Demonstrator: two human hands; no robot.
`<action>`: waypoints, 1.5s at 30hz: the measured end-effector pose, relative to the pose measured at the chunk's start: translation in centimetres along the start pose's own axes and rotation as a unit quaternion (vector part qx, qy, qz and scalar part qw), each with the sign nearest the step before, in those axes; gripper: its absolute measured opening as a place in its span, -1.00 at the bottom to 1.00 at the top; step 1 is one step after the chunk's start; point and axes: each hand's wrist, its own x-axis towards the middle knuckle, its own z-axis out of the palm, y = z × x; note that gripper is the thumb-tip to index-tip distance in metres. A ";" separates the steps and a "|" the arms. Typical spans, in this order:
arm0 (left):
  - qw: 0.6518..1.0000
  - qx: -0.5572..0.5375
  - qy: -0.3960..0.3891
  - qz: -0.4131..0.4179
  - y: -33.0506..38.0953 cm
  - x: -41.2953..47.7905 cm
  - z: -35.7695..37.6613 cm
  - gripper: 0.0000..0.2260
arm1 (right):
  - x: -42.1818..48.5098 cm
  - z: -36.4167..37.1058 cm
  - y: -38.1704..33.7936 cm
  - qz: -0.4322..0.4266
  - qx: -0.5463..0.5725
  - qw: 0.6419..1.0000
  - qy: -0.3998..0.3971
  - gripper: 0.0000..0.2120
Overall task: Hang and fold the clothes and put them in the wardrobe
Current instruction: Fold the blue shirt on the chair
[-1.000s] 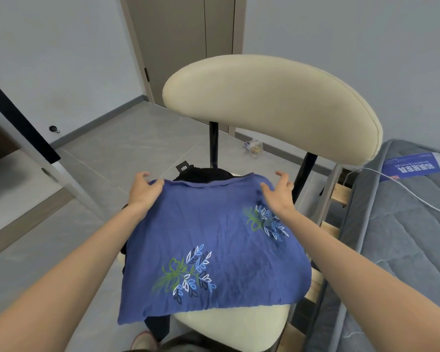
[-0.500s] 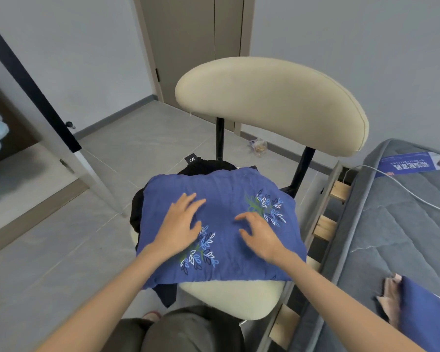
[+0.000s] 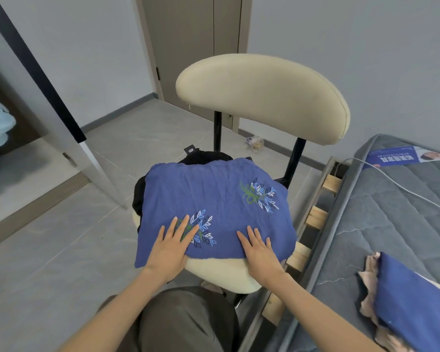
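Folded blue leaf-embroidered garment (image 3: 214, 196) atop a black garment (image 3: 139, 196) on the cream padded chair (image 3: 262, 97); left hand (image 3: 169, 250) and right hand (image 3: 259, 250) press it, each grip spread flat. Folding seemingly done; wardrobe placement not yet.

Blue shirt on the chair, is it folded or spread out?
Folded: the shirt is a compact rectangle on the chair, left hand and right hand flat on it.

Crinkled matt cloth garment (image 3: 214, 194) (embroidered)
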 end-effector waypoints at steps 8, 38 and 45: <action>0.999 0.026 -0.012 -0.020 0.5 0.6 -0.5 -0.27 | 0.6 -0.4 1.8 -0.022 -0.034 0.998 0.043 -0.38; 0.990 -0.049 0.095 -0.089 -1.5 -5.9 -6.6 -0.42 | -5.7 -5.6 6.9 0.072 0.039 0.973 0.214 -0.72; 0.991 -0.023 0.116 -0.069 -2.6 -8.2 -6.9 -0.46 | -7.9 -5.5 7.3 -0.010 -0.003 0.968 0.252 -0.69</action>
